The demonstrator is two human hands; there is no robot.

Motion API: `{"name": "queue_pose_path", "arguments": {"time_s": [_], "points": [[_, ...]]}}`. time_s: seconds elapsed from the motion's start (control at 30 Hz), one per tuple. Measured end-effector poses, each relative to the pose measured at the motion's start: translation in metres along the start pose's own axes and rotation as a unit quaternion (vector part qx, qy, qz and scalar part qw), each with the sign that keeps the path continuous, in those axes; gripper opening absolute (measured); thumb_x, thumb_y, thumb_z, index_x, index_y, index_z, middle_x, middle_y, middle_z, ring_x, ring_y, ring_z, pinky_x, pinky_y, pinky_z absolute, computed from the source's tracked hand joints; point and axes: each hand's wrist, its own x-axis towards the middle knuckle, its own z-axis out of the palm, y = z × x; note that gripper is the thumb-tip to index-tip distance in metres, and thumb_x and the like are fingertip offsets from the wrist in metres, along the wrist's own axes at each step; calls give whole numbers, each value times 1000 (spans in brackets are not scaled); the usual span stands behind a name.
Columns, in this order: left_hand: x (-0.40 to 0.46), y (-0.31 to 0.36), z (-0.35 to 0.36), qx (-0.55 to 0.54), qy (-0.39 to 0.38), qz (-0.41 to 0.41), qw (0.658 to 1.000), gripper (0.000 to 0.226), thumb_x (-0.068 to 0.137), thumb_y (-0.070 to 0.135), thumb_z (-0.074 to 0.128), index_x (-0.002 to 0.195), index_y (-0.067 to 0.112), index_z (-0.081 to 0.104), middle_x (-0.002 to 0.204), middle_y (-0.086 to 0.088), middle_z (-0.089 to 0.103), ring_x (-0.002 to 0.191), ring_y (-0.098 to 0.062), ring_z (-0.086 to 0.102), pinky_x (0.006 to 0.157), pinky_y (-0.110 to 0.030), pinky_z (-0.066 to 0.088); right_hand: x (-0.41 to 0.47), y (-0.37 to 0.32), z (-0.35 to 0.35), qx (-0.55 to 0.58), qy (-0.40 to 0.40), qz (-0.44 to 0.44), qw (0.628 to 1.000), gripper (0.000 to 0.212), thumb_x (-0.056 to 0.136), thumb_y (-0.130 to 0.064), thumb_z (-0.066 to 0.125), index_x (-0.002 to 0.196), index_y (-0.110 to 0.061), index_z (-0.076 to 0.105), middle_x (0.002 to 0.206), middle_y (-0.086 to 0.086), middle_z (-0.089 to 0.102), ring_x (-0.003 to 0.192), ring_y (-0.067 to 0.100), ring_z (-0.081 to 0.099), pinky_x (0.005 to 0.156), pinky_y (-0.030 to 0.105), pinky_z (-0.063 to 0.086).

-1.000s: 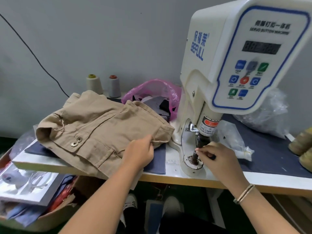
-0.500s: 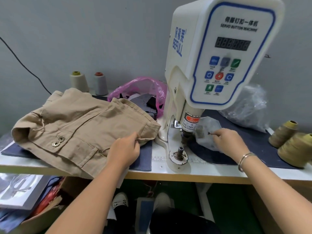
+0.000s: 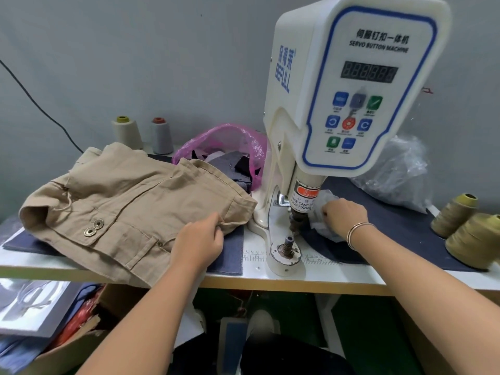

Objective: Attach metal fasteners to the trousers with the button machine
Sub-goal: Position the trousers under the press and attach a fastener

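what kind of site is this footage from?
Most likely a garment workshop's fastener station: a servo button machine on the bench, tan trousers with two metal snaps under the left hand, and thread cones nearby.

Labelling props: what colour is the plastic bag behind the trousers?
Translucent pink bag, clearest in the head view.

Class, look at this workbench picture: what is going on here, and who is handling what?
A person sits at a servo button machine. The left hand grips the edge of tan trousers lying on the table, beside the machine, not under its head. Two metal fasteners already sit on them. The right hand reaches into a small clear plastic bag behind the press post, seemingly for another fastener.
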Motion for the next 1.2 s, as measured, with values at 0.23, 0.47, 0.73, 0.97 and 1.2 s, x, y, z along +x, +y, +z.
{"name": "queue_pose_path", "arguments": {"time_s": [0.23,0.47,0.73,0.97,1.2], "points": [[0,0,0,-3,-1,-2,1000,11,88,20,48,96,15,53,78,-13,65,74,-35,57,59,-35,35,-2,0,3,-5,6,-12,1000,34,97,-20,47,130,-12,53,131,8,55,121,28,52,103,38,41],[0,1,-1,-4,-6,-5,1000,10,88,20,47,95,16,53,77,-11,65,73,-33,57,58,-34,33,-2,-1,10,-7,37,-25,999,28,95,-17,51,122,-11,58,124,7,60,114,28,57,99,40,45],[-1,3,-4,1,-11,-7,1000,8,89,18,47,93,13,52,76,-14,63,74,-36,56,59,-35,34,-1,5,15,20,37,-28,999,29,95,-13,48,122,-10,58,127,11,56,115,30,55,98,39,46],[-2,3,-5,-7,-10,-8,1000,3,88,18,48,89,15,48,69,-12,59,69,-35,54,56,-34,31,1,6,9,60,5,-10,998,35,96,-17,49,129,-7,53,129,11,56,119,28,53,100,35,43],[-1,3,-4,-2,-10,-5,1000,2,88,18,48,89,16,48,67,-10,58,68,-34,53,56,-33,30,0,8,13,58,22,-27,998,33,98,-15,45,128,-6,53,130,13,55,120,30,52,100,36,43]]}}
